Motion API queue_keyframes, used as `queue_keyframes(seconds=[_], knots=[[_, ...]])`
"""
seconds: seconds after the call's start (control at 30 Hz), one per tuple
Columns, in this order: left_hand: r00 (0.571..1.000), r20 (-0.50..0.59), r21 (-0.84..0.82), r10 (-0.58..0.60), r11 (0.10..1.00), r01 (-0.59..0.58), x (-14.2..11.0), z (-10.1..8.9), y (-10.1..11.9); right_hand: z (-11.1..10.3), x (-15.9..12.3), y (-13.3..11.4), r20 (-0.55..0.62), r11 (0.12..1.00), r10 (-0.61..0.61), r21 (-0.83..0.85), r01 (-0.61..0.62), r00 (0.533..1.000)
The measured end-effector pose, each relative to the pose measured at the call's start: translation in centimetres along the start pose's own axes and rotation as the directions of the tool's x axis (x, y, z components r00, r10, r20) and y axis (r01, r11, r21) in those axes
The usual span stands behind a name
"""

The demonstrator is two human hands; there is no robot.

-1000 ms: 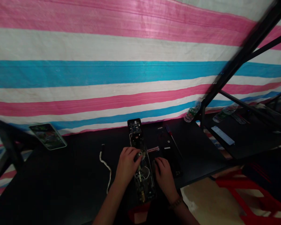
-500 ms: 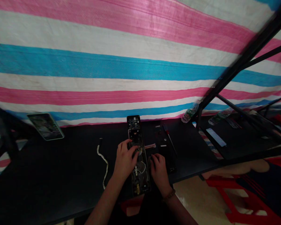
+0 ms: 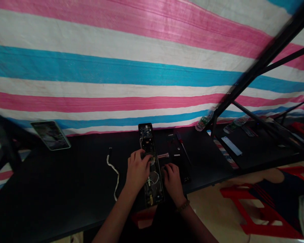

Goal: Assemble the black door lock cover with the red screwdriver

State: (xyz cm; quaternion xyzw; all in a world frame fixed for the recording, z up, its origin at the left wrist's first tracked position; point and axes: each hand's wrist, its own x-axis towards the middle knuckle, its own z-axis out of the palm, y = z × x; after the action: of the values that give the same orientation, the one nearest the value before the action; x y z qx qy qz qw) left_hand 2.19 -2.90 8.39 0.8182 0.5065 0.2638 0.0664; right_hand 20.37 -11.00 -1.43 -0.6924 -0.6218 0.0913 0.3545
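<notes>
Head view: we see the opened device point(image 3: 155, 187) at lower centre of the frame, long axis pointing away from us; our left hand point(image 3: 137, 169) curls over it, our right hand point(image 3: 173, 179) curls just beside (any pinch, we cannot tell).

Phone point(image 3: 51, 135) sat back left on table point(image 3: 73, 182), cable point(image 3: 114, 168) between it and device point(image 3: 155, 189) — screwdriver point(image 3: 181, 143) lay right of device, bottle point(image 3: 204, 122) farther right, near back edge (sheet point(image 3: 116, 91) hung behind it all).

beaded-looking bracelet point(image 3: 183, 206) on R wrist, L wrist bare, dark clothing point(image 3: 164, 219) w/ no clear detail
</notes>
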Motion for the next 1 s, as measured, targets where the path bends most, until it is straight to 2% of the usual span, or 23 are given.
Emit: queue_keyframes(seconds=[0.13, 0.27, 0.4, 0.57, 0.87, 1.0], knots=[[1.000, -0.009, 0.018, -0.005, 1.000, 0.006, -0.1, -0.2, 0.3, 0.0, 0.0, 0.0, 0.003, 1.000, 0.003, -0.009, -0.003, 1.000], [1.000, 0.007, 0.004, -0.007, 1.000, 0.007, 0.1, -0.1, -0.3, 0.0, 0.0, -0.1, -0.003, 1.000, 0.000, -0.005, 0.000, 1.000], [0.999, 0.036, -0.050, -0.013, 0.999, 0.015, 0.0, 0.3, -1.1, -0.1, 0.0, -0.2, -0.007, 1.000, -0.004, 0.000, 0.004, 1.000], [0.999, 0.015, -0.139, -0.033, 0.990, 0.035, -0.5, 0.9, -1.5, -0.1, -0.1, -0.2, -0.011, 1.000, -0.001, 0.020, 0.001, 1.000], [0.993, -0.095, -0.246, -0.077, 0.968, 0.052, -1.3, 2.3, -1.2, -0.2, 0.7, -0.5, -0.066, 0.971, 0.123, 0.215, -0.106, 0.990], [0.991, -0.097, -0.256, -0.091, 0.965, 0.063, -1.5, 2.7, -1.1, -1.3, 2.5, -2.3, -0.105, 0.947, 0.087, 0.318, -0.050, 0.991]])
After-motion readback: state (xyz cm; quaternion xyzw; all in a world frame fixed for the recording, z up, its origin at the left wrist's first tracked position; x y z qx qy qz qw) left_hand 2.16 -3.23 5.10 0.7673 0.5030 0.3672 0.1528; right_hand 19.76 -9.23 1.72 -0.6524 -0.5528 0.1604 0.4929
